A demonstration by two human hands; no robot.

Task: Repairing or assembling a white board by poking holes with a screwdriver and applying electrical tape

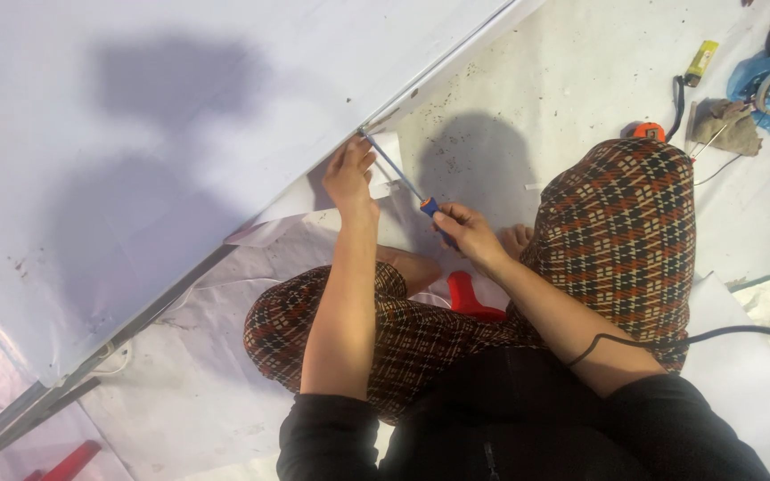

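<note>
- One screwdriver with a thin steel shaft and blue-and-orange handle (407, 189): tip set at the edge of the panel, shaft slanting down to the right.
- One large white flat panel (135, 134) fills the far left, its metal-framed edge running diagonally.
- Two bare hands, apart. Right hand (467, 233) closed around the screwdriver handle, forearm reaching in from the near right.
- Left hand (351, 178) pressed against the panel edge just beside the screwdriver tip, fingers curled, gripping nothing visible; forearm nearly straight up from the near side.
- One red plastic object (470, 298) lies between the knees.
- One black cable (670, 338) crosses the right forearm.
- One orange tape measure (648, 131) far right.
</note>
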